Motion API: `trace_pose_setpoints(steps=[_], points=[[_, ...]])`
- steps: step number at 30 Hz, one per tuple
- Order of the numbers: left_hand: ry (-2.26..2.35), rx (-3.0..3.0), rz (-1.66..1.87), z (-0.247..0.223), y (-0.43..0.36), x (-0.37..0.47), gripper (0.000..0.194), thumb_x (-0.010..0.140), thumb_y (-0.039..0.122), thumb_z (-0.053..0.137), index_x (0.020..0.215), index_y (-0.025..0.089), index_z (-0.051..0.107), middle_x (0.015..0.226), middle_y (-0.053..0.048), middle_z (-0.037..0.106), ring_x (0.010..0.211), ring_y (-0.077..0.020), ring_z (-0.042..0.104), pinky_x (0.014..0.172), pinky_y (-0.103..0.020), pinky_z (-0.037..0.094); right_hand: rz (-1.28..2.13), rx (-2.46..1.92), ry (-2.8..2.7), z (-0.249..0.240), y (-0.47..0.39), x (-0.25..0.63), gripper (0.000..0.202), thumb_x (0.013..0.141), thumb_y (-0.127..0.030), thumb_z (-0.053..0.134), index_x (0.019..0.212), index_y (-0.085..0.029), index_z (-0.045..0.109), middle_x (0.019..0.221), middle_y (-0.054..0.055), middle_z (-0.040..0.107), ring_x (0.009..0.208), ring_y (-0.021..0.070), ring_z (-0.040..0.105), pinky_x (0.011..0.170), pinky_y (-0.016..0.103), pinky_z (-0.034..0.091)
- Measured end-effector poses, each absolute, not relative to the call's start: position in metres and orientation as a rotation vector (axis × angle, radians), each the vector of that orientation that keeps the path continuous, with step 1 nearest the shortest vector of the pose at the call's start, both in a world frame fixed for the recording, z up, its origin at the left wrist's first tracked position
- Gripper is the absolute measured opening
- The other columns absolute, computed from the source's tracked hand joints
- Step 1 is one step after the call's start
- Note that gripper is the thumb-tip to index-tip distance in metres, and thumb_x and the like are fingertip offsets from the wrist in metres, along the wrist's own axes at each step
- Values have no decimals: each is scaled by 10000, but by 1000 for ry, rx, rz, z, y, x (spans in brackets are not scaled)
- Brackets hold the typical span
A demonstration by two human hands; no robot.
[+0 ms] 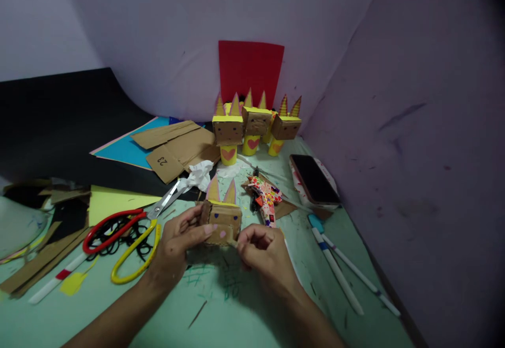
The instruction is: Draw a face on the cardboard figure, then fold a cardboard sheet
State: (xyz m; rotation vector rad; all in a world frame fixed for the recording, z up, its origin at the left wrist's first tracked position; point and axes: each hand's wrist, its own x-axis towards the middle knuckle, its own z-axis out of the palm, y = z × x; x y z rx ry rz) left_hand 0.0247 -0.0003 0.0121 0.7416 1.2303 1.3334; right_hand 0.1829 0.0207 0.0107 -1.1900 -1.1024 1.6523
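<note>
Near the middle of the table, my left hand (179, 243) grips the left side of a small cardboard box head (224, 224), its thumb across the front. The head has two pointed pink-edged ears, a yellow strip on top, two dark eye dots and pink spots. At the head's lower right corner is my right hand (260, 248), its fingers pinched together; what they hold, if anything, is too small to name. Just behind my right hand lies a glue gun (266, 198) with a patterned cover.
Red-and-yellow scissors (136, 227) lie left, by white tissue (199, 174) and cardboard pieces (181, 151). Finished-looking figures (228, 132) stand at the back before a red sheet (251, 69). A phone (314, 178) and markers (337, 269) are on the right.
</note>
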Motion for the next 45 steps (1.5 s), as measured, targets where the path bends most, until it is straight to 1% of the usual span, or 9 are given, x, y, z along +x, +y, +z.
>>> trace_pose_setpoints(steps=[5, 10, 16, 21, 27, 30, 33, 36, 45], points=[[1216, 551, 1325, 13, 4, 23, 279, 560, 233, 740, 823, 139, 731, 765, -43, 754, 704, -216, 683, 546, -251, 521, 1720, -1101, -1172, 9, 19, 184, 46, 485, -229, 536, 471, -198, 567, 373, -55, 497, 355, 83, 418, 379, 193, 291], [1306, 363, 1416, 18, 13, 10, 125, 545, 243, 701, 624, 148, 682, 606, -31, 703, 549, -206, 638, 456, -304, 526, 1837, -865, -1358, 16, 18, 195, 80, 506, -263, 567, 458, -211, 529, 443, -44, 506, 383, 81, 425, 409, 200, 311], [1254, 535, 1418, 16, 11, 3, 213, 551, 235, 757, 748, 162, 720, 754, -39, 744, 656, -211, 675, 479, -258, 528, 1879, -887, -1846, 15, 12, 201, 99, 582, -195, 622, 526, -188, 540, 532, -37, 513, 496, 85, 413, 450, 181, 284], [1226, 663, 1331, 15, 7, 9, 379, 605, 296, 753, 946, 134, 718, 855, -71, 754, 744, -228, 687, 540, -249, 528, 1584, -968, -1603, 6, 15, 197, 69, 631, -171, 517, 597, -181, 576, 589, -5, 588, 541, 103, 494, 516, 199, 362], [1256, 707, 1226, 15, 5, 9, 512, 619, 330, 737, 1081, 124, 662, 999, -113, 741, 827, -259, 698, 596, -282, 535, 1399, -996, -1425, 0, 19, 206, 195, 705, -285, 485, 538, -195, 530, 391, -78, 336, 361, 79, 301, 381, 204, 213], [1240, 749, 1223, 16, 3, 12, 495, 627, 342, 737, 1071, 134, 669, 986, -110, 748, 866, -278, 700, 644, -295, 543, 1065, -1060, -1542, 0, 20, 203, 257, 781, -299, 536, 552, -186, 560, 450, -39, 475, 423, 99, 437, 429, 212, 326], [1249, 801, 1266, 18, 1, 16, 486, 601, 358, 759, 1025, 135, 680, 981, -112, 753, 924, -304, 692, 742, -328, 549, 570, -1017, -1644, 0, 19, 197, 80, 773, -196, 615, 791, -173, 689, 747, 55, 683, 670, 163, 628, 578, 249, 470], [1316, 877, 1301, 20, -2, 21, 517, 576, 369, 790, 1017, 134, 660, 987, -112, 750, 933, -303, 688, 790, -342, 545, 317, -947, -1749, -3, 17, 194, 107, 790, -124, 617, 823, -179, 703, 770, 69, 704, 683, 163, 654, 603, 251, 492], [1519, 1176, 1208, 19, -11, 26, 610, 634, 433, 780, 1118, 144, 547, 1062, -117, 703, 942, -275, 675, 738, -290, 549, 174, -1041, -1935, -6, 14, 193, 101, 809, -137, 614, 767, -157, 704, 682, 45, 719, 586, 155, 653, 569, 249, 458]])
